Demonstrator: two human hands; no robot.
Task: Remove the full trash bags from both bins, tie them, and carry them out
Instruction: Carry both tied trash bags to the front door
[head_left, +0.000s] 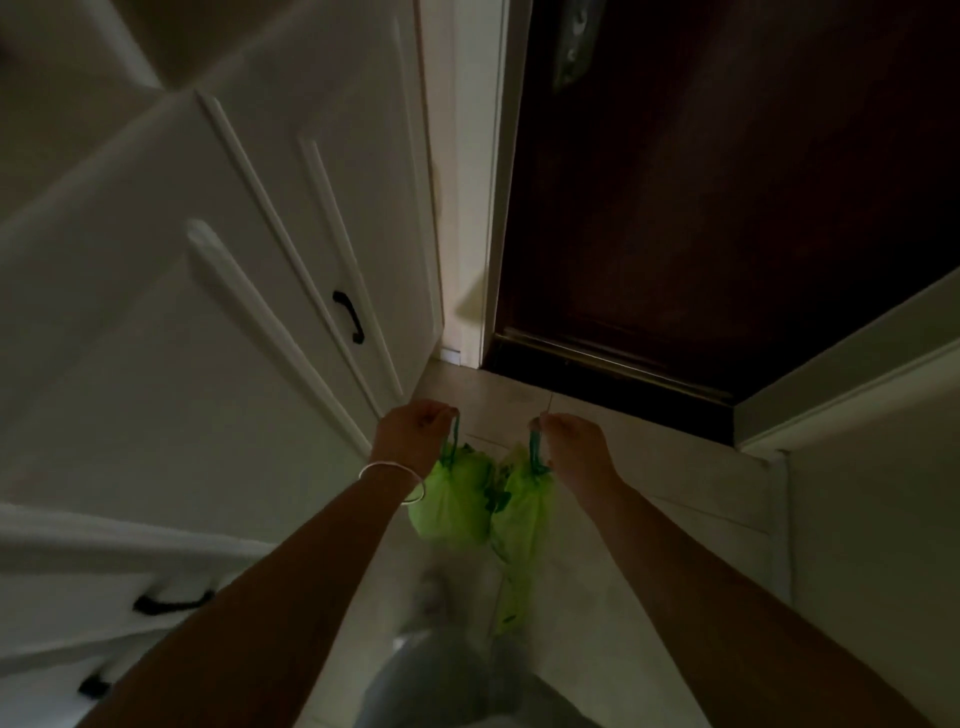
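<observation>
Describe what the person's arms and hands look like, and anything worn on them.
Both forearms are bare, with no sleeves in view and no gloves on either hand. The left hand has a thin, pale metal bangle around its wrist. The right hand and its wrist carry no jewellery or watch that shows. No markings are visible in the dim light.

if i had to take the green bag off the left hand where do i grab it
Take the green bag by its dark drawstring, just under the left hand, coming from above. The bag hangs from that cord with its neck cinched, and the body below looks thin and slack.
</observation>
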